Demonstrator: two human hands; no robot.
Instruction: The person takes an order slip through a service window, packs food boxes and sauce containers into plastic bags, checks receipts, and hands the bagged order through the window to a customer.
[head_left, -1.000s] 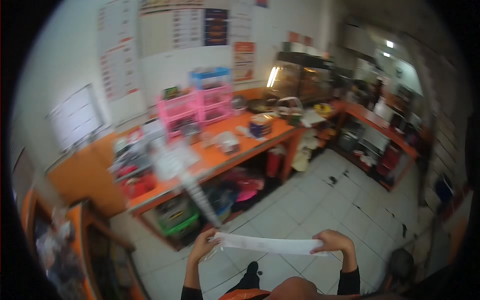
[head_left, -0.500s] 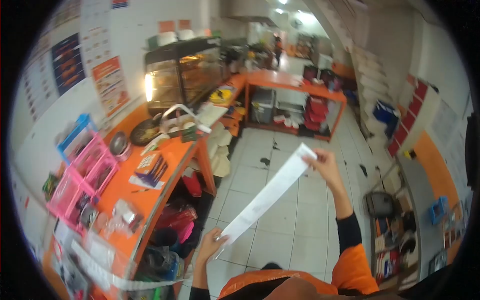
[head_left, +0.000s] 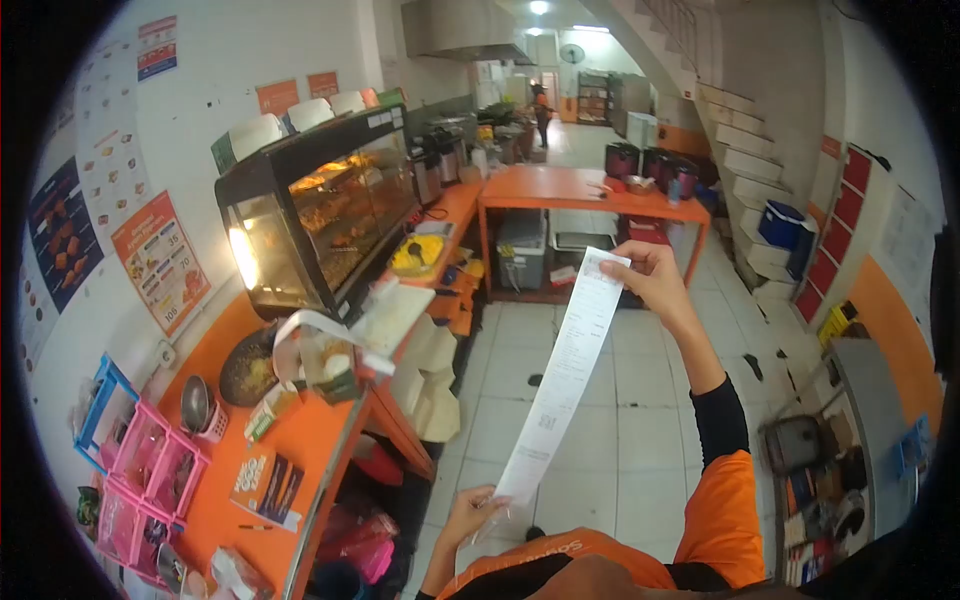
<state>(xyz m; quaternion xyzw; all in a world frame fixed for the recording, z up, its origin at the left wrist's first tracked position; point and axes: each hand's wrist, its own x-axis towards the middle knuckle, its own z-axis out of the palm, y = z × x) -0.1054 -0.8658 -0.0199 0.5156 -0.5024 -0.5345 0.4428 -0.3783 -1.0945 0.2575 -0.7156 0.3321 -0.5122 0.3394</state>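
Observation:
A long printed receipt is stretched between my hands, tilted, with small text and a square code on its face. My right hand pinches its upper end between thumb and fingers. Lower down, my left hand is closed on the bottom end, close to my orange apron. Something thin and clear shows by the left fingers, but its kind is hard to make out.
Left, an orange counter bears a pan, a box and pink baskets. Behind stands a lit food warmer. An orange table is ahead; shelves line the right. Someone stands far back.
The receipt has swung more upright, its printing now facing me. My right hand has risen and my left hand has dropped slightly. The camera view has shifted.

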